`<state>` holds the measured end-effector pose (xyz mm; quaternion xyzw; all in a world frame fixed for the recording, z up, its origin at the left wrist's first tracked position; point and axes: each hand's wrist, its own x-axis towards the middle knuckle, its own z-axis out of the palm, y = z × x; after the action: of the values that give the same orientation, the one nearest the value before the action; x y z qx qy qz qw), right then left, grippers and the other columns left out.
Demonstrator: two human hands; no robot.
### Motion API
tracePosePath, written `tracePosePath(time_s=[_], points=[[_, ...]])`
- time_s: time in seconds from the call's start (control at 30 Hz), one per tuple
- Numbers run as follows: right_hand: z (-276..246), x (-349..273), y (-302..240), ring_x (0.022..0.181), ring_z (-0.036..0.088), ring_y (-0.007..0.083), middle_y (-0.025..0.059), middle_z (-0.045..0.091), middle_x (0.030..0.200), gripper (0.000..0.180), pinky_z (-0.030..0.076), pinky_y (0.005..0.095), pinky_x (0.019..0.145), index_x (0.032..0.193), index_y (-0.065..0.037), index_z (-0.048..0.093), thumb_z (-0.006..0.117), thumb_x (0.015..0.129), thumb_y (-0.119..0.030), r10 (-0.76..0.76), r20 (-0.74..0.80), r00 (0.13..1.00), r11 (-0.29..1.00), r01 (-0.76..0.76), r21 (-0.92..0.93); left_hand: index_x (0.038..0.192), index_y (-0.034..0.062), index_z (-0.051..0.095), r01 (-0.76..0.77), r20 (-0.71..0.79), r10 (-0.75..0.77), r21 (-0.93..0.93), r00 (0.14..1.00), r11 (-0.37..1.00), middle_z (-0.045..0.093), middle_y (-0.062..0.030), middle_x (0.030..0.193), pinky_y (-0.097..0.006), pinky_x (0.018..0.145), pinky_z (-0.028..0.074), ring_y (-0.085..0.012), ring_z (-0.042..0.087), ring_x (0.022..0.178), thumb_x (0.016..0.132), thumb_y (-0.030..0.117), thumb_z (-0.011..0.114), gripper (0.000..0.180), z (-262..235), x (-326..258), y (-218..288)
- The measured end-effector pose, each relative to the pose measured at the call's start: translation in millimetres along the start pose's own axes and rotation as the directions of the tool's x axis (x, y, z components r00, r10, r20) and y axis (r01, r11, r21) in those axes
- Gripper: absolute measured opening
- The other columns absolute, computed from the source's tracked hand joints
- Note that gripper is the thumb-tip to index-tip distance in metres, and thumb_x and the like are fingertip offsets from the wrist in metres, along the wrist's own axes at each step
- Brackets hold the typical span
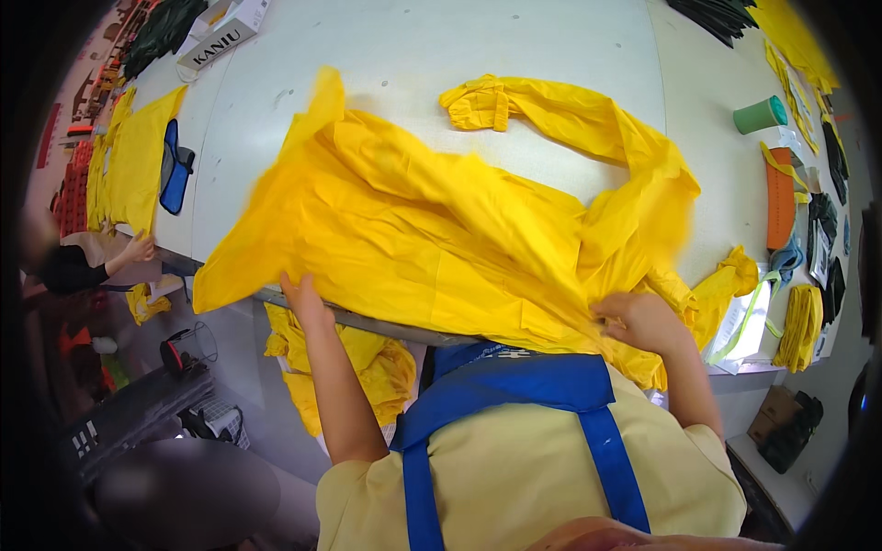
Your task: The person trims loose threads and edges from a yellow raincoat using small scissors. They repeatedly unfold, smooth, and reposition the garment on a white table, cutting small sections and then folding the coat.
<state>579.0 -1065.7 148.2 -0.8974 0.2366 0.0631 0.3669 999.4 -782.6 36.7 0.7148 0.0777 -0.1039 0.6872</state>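
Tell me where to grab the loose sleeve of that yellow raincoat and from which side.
Take the sleeve at its folded cuff, probably from the far left: the cuff lies flat and free on the white table, bunched thick enough to pinch. The rest arcs right into the coat body, which the left hand and right hand already hold at the near edge.
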Motion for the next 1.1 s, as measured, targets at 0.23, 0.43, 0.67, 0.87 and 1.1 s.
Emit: tracePosePath(time_s=[0.23, 0.43, 0.67, 0.87, 1.1], points=[[-60, 145, 12, 0.091, 0.06, 0.0328, 0.0161, 0.063, 0.096, 0.022, 0.048, 0.0353, 0.077, 0.102, -0.002, 0.063, 0.057, 0.085, -0.016, -0.04, -0.414, 0.909, 0.999, 0.022, -0.047, 0.136, 0.0049, 0.031, -0.416, 0.11, 0.472, 0.67, 0.875, 0.615, 0.008, -0.0221, 0.146, -0.044, 0.108, 0.022, -0.0381, 0.013, 0.135, 0.076, -0.002, 0.062, 0.067, 10, -44, 0], [9, 338, 38, 0.101, 0.059, 0.0312, 0.0168, 0.063, 0.108, 0.038, 0.046, 0.0384, 0.086, 0.103, -0.004, 0.064, 0.062, 0.083, -0.037, 0.532, -0.477, 0.7, 0.846, -0.417, 0.331, 0.133, 0.0045, 0.036, -0.65, 0.501, 0.447, 0.367, 0.741, 0.666, 0.014, -0.0252, 0.143, -0.046, 0.107, 0.023, -0.0396, 0.02, 0.132, 0.074, -0.001, 0.062, 0.065, 106, -102, 18], [3, 330, 33, 0.063, 0.054, 0.0155, 0.0041, 0.057, 0.077, 0.02, 0.045, 0.0289, 0.057, 0.094, -0.002, 0.055, 0.058, 0.079, -0.014, 0.385, -0.288, 0.877, 0.77, -0.134, 0.623, 0.137, 0.0076, 0.033, -0.299, 0.712, 0.136, 0.108, 0.689, 0.948, 0.029, -0.0141, 0.139, -0.036, 0.093, 0.04, -0.0267, 0.038, 0.122, 0.083, 0.009, 0.059, 0.059, 121, -129, 9], [-38, 139, -39, 0.048, 0.034, 0.0048, -0.0022, 0.045, 0.076, 0.03, 0.027, 0.0176, 0.045, 0.099, -0.008, 0.047, 0.051, 0.071, 0.003, 0.3, -0.232, 0.925, 0.134, 0.2, 0.971, 0.14, 0.0083, 0.028, 0.481, 0.877, -0.058, -0.206, 0.478, 0.852, 0.036, -0.0115, 0.137, -0.036, 0.093, 0.042, -0.0207, 0.043, 0.116, 0.092, 0.028, 0.052, 0.057, 166, -150, 55], [14, 34, -10, 0.072, 0.047, 0.0109, 0.0016, 0.051, 0.08, 0.026, 0.038, 0.0228, 0.066, 0.086, -0.004, 0.05, 0.043, 0.064, 0.006, 0.13, -0.442, 0.888, 0.075, 0.436, 0.897, 0.128, 0.004, 0.044, 0.25, 0.999, -0.016, 0.005, 0.041, 0.968, 0.052, -0.0047, 0.104, -0.025, 0.088, 0.043, -0.01, 0.05, 0.098, 0.083, 0.005, 0.063, 0.049, 178, -219, 76]])
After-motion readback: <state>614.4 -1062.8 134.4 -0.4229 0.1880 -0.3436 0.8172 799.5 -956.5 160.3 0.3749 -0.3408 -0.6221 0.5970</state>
